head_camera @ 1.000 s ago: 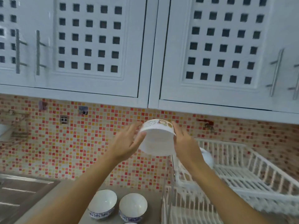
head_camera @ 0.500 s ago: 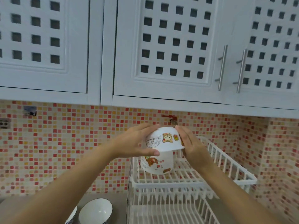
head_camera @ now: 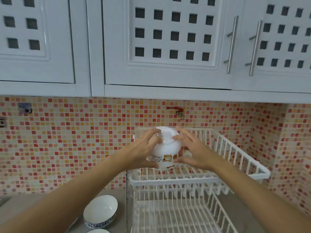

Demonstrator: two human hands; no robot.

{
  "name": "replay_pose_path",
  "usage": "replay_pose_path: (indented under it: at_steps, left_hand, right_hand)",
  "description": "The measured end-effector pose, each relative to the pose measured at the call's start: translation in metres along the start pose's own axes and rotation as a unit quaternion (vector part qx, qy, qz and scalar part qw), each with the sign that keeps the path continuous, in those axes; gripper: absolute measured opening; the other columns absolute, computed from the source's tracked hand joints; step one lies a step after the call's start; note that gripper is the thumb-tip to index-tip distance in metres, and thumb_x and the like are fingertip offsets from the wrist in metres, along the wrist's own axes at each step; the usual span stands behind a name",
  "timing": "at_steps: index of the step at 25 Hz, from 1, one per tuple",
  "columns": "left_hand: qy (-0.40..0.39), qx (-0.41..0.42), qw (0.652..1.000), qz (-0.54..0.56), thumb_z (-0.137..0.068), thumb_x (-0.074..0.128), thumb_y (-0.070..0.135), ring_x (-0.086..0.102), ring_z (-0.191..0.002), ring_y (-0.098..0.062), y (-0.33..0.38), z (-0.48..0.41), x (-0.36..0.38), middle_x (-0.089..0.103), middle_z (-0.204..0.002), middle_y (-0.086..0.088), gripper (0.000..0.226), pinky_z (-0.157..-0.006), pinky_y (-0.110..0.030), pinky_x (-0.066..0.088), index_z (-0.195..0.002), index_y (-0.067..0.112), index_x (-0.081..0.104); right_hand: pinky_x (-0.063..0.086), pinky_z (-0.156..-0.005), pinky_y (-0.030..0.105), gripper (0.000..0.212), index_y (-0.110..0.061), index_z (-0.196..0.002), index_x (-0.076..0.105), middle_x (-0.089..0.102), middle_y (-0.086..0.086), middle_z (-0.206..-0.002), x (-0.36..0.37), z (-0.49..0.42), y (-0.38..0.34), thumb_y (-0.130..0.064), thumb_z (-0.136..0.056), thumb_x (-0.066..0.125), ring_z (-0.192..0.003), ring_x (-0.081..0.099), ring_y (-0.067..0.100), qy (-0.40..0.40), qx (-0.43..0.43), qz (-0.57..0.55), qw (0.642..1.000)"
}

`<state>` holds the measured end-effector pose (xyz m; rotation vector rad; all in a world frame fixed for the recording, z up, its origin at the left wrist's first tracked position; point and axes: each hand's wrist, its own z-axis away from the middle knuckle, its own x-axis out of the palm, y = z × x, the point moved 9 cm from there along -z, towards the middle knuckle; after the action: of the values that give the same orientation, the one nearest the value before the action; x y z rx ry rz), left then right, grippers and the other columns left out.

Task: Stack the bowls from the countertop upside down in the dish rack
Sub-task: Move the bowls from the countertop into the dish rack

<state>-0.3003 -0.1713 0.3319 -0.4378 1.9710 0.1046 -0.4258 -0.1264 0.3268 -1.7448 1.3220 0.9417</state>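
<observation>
A white cartoon-printed bowl (head_camera: 165,149) is upside down in the upper tier of the white dish rack (head_camera: 176,182), nested over a second bowl of the same kind whose rim shows just below it. My left hand (head_camera: 143,148) wraps its left side, fingers over the base. My right hand (head_camera: 193,153) presses its right side with fingers spread. On the grey countertop at the lower left a blue-patterned white bowl (head_camera: 100,210) stands upright. The rim of another bowl (head_camera: 97,231) shows at the bottom edge.
The rack's lower tier (head_camera: 170,217) lies below the upper one. White wall cabinets with bar handles (head_camera: 232,44) hang overhead. A small tap (head_camera: 179,113) juts from the mosaic tile wall just behind the rack.
Both hands carried the cartoon bowl to the right and lowered it upside down over the bowl standing in the upper tier. The view swung right toward the rack.
</observation>
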Motion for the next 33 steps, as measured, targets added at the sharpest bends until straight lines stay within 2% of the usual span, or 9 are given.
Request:
replay_pose_path:
  at_steps: [4,8,10,14,20,24,28,31,33]
  left_hand:
    - [-0.042,-0.016,0.999,-0.013,-0.08,0.061,0.053,-0.007,-0.147,-0.023,-0.007,0.0,0.023,-0.008,-0.159,-0.004,0.075,-0.118,-0.043,0.018,-0.139,0.023,0.026]
    - [-0.071,-0.056,0.996,-0.005,-0.078,0.059,0.06,0.003,-0.147,-0.021,-0.018,0.002,0.031,-0.006,-0.16,-0.003,0.09,-0.119,-0.039,0.012,-0.147,0.024,0.014]
    - [-0.081,-0.052,0.995,-0.005,-0.078,0.059,0.059,0.005,-0.147,-0.021,-0.015,0.003,0.032,-0.003,-0.16,0.0,0.091,-0.119,-0.037,0.013,-0.148,0.024,0.012]
    - [-0.076,-0.048,0.996,0.019,-0.078,0.06,0.058,0.008,-0.146,-0.018,-0.013,0.005,0.03,0.0,-0.16,0.004,0.087,-0.118,-0.036,0.016,-0.147,0.027,0.017]
    - [-0.06,-0.032,0.998,0.013,-0.081,0.061,0.054,0.012,-0.144,-0.018,-0.008,0.004,0.026,0.007,-0.159,0.003,0.082,-0.117,-0.033,0.018,-0.146,0.026,0.021]
    - [-0.066,-0.03,0.997,0.0,-0.083,0.057,0.054,0.012,-0.144,-0.018,-0.008,0.005,0.026,0.006,-0.16,0.003,0.08,-0.118,-0.033,0.017,-0.147,0.025,0.019]
    - [-0.071,-0.031,0.997,-0.007,-0.083,0.058,0.054,0.013,-0.144,-0.019,-0.007,0.006,0.026,0.006,-0.16,0.002,0.08,-0.117,-0.034,0.018,-0.147,0.025,0.02]
    - [-0.079,-0.043,0.996,0.006,-0.079,0.06,0.058,0.015,-0.144,-0.021,-0.009,0.008,0.025,0.003,-0.16,0.001,0.083,-0.116,-0.037,0.021,-0.146,0.029,0.021]
    - [-0.081,-0.059,0.995,0.01,-0.08,0.055,0.061,0.012,-0.145,-0.019,-0.012,0.009,0.021,0.0,-0.16,0.003,0.084,-0.117,-0.038,0.019,-0.147,0.028,0.017]
  right_hand:
    - [0.041,-0.103,0.037,0.073,-0.023,-0.133,0.039,0.008,-0.002,-0.157,0.014,0.001,0.009,-0.051,-0.074,0.071,-0.136,0.034,0.021,-0.016,-0.011,0.035,0.999]
    - [0.038,-0.104,0.04,0.07,-0.026,-0.126,0.042,0.008,0.005,-0.158,0.019,-0.001,0.01,-0.054,-0.069,0.073,-0.138,0.028,0.026,-0.025,-0.027,0.079,0.996]
    - [0.043,-0.102,0.043,0.068,-0.027,-0.123,0.042,0.008,0.004,-0.158,0.022,0.001,0.008,-0.055,-0.069,0.072,-0.138,0.028,0.026,-0.034,-0.036,0.095,0.994]
    - [0.051,-0.089,0.041,0.065,-0.029,-0.125,0.04,0.013,-0.001,-0.157,0.022,0.004,0.009,-0.057,-0.072,0.067,-0.137,0.027,0.02,-0.042,-0.026,0.159,0.986]
    - [0.054,-0.079,0.036,0.065,-0.029,-0.117,0.041,0.023,-0.008,-0.153,0.017,0.006,0.01,-0.063,-0.068,0.066,-0.132,0.034,0.015,-0.028,-0.012,0.17,0.985]
    - [0.05,-0.092,0.046,0.067,-0.028,-0.119,0.042,0.024,-0.008,-0.153,0.017,0.007,0.012,-0.059,-0.066,0.071,-0.136,0.03,0.016,-0.035,0.001,0.125,0.992]
    - [0.044,-0.101,0.047,0.07,-0.031,-0.123,0.039,0.02,-0.012,-0.154,0.017,0.009,0.013,-0.058,-0.067,0.072,-0.139,0.026,0.013,-0.042,0.014,0.101,0.994]
    - [0.04,-0.104,0.044,0.085,-0.035,-0.135,0.03,0.015,-0.015,-0.156,0.013,0.012,0.011,-0.065,-0.066,0.069,-0.14,0.022,0.01,-0.047,0.024,0.105,0.993]
    - [0.033,-0.11,0.046,0.092,-0.034,-0.144,0.021,0.011,-0.015,-0.157,0.006,0.012,0.009,-0.071,-0.069,0.06,-0.142,0.018,0.008,-0.038,0.044,0.078,0.995]
